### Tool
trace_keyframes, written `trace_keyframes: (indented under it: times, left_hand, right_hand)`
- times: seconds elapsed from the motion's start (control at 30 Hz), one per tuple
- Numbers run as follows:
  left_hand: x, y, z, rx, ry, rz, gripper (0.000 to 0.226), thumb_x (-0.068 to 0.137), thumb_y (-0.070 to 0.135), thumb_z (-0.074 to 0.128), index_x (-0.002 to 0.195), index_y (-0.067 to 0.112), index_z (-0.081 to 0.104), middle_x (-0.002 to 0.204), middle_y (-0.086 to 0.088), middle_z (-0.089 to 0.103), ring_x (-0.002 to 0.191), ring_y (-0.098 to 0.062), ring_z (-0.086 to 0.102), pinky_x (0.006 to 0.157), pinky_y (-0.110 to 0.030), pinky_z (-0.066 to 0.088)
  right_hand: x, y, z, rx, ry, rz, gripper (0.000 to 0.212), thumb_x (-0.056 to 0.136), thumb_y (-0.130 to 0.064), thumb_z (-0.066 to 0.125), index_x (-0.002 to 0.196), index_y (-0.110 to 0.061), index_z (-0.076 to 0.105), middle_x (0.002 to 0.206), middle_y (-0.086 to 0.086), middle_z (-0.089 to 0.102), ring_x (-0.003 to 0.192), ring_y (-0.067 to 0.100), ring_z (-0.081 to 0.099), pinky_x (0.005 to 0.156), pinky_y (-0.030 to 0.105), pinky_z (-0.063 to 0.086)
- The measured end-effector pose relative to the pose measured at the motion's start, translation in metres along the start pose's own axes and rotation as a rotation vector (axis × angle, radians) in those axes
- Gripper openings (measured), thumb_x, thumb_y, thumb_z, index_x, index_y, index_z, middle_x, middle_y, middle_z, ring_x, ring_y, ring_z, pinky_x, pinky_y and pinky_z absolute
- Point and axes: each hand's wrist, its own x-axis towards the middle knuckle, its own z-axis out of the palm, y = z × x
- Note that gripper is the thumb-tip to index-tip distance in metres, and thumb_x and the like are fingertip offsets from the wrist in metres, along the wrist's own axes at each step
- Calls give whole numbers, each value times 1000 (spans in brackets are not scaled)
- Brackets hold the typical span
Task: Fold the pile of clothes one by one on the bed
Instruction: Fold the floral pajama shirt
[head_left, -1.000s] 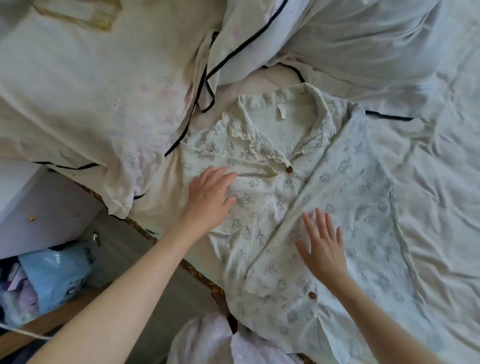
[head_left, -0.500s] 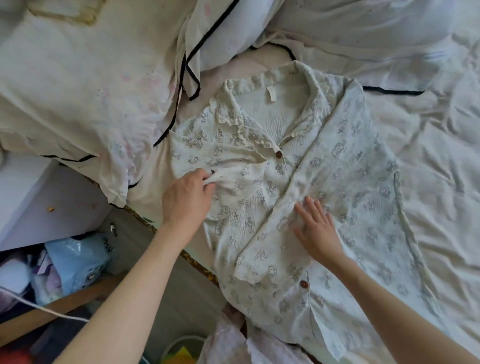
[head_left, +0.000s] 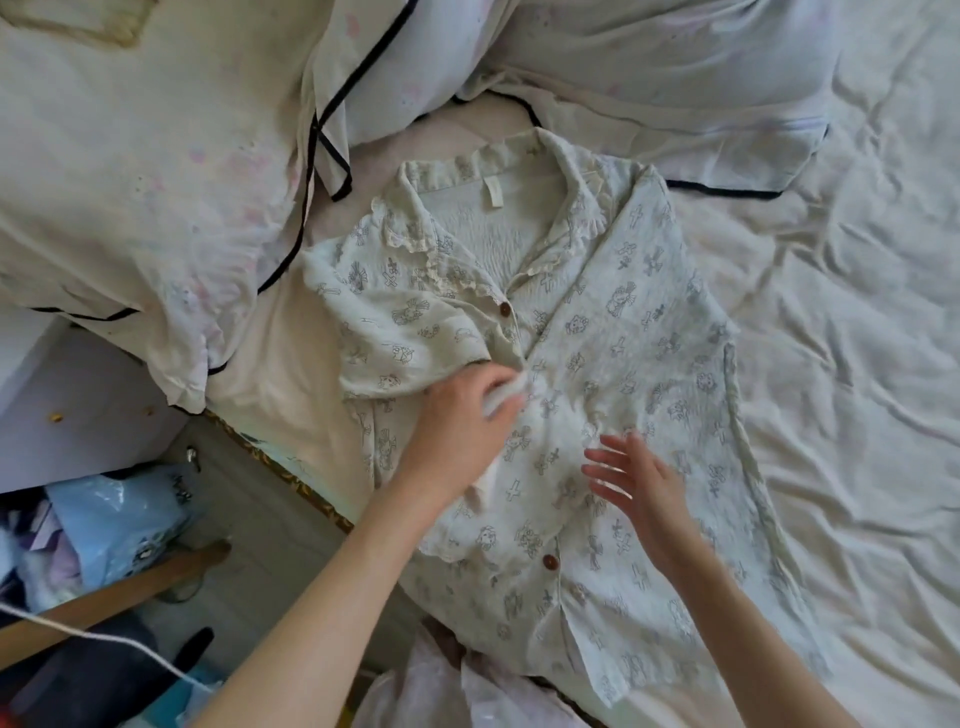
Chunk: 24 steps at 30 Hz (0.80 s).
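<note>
1. Floor, lower left of frame: a blue plastic bag (head_left: 117, 519), a wooden stick (head_left: 111, 597) and a white cord (head_left: 98, 639) lie in a cluttered gap beside the bed edge (head_left: 280, 462).
2. Upper left: a cream pillowcase with black piping (head_left: 156, 171) overhangs the bed corner.
3. Left hand (head_left: 457, 421), centre of frame: fingers curled round the cuff of the short sleeve (head_left: 400, 343), which is drawn in across the chest. Image blurred at the fingertips.
4. Printed pyjama shirt (head_left: 613, 364): lies face up, buttoned, collar toward the top of frame, hem at the lower centre.
5. Right hand (head_left: 639, 483): fingers spread and relaxed, over the shirt front; contact cannot be confirmed.
6. Risk: the shirt's left side lies near the bed edge; a strong pull could slide the hem off. With little holding the front down, the sleeve fold may drag the placket crooked.
7. Right of frame: wrinkled white bedsheet (head_left: 841, 389); folds made on it may set unevenly.
</note>
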Motion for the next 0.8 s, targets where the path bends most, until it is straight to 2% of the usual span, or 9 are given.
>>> trace_keyframes:
  times: [0.1,0.17,0.23,0.3,0.37,0.43,0.53,0.7,0.8]
  left_hand:
    - [-12,6,39,-152,-474,-23,51,95,30,54,143,34,36,130,21,49,97,18,47,84,-3,37]
    - [-16,1,54,-154,-515,-52,49,97,29,50,144,33,35,136,16,49,111,9,47,99,-16,39]
    - [-17,-12,55,-53,-372,-61,41,99,26,47,140,29,42,136,14,50,117,4,46,104,-23,38]
    - [-18,-28,50,46,-194,-54,35,99,23,45,134,26,49,133,13,50,110,4,47,96,-16,36]
    - [-19,-42,45,44,-70,-95,31,99,20,46,129,24,53,127,12,51,101,3,48,88,-12,36]
    - [-19,-51,41,23,29,-148,29,98,17,47,125,22,55,120,9,51,104,-2,49,88,-13,37]
    - [-20,-57,34,-14,153,-187,24,97,16,49,119,23,55,115,14,47,111,-10,49,95,-26,41]
    - [-18,-61,15,-27,252,-164,33,96,11,50,128,21,51,126,14,44,122,-11,43,104,-27,34]
    - [-12,-61,9,268,306,-44,42,92,7,55,133,13,48,133,-5,44,127,-21,40,104,-33,32]
  right_hand:
    - [1,1,-8,238,36,83,48,99,-50,31,104,-13,61,90,3,69,84,20,66,75,33,51]
    - [3,4,-18,303,96,120,53,96,-57,32,104,-13,61,89,4,67,83,20,63,76,35,51]
    - [5,8,-28,288,123,143,52,93,-57,39,112,-12,58,99,8,65,90,23,64,79,37,53]
    - [7,9,-29,181,96,136,43,92,-49,49,109,-11,58,94,6,61,88,21,63,78,35,54]
    - [12,8,-22,98,67,148,26,91,-37,58,93,-11,58,73,1,55,67,14,57,69,29,51]
    - [19,5,-9,43,52,192,18,91,-25,62,86,-9,57,60,-1,46,51,10,48,59,27,46]
    - [25,3,8,4,104,237,12,91,-14,61,85,-4,58,73,9,57,60,19,54,56,29,44]
    - [5,10,-4,-291,346,-190,41,97,-29,50,62,-11,41,57,0,37,54,11,36,50,27,30]
    - [-5,15,-21,-414,355,-238,49,100,-30,43,67,6,48,58,10,44,56,22,43,53,40,37]
